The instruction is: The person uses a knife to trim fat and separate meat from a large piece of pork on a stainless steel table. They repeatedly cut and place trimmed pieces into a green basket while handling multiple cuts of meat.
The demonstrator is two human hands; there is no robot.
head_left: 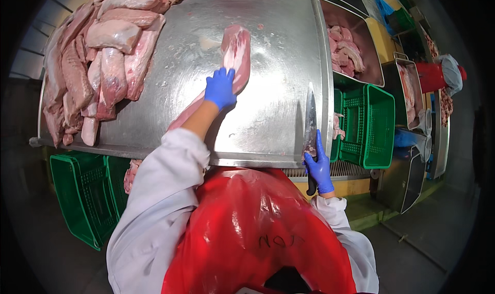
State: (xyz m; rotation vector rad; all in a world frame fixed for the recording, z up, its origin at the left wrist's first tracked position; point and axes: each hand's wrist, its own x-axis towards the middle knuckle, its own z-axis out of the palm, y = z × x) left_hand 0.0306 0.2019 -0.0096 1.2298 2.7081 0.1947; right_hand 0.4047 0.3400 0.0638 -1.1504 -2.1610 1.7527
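Observation:
My left hand (220, 90) in a blue glove lies on a long strip of pink meat (236, 52), its fingers spread across the top. My right hand (319, 168), also blue-gloved, grips a long knife (310, 123) by its dark handle, blade pointing up the picture near the right edge of the steel table (273, 46). A heap of large pale-pink cuts (111, 67) covers the table's left part. My red apron is against the table's near edge.
Green crates (366, 126) stand at right, others (77, 201) below left. A steel bin of meat pieces (345, 52) and further containers (410, 93) line the right side. A person (438, 75) in red works at the far right, beside a narrow counter with meat.

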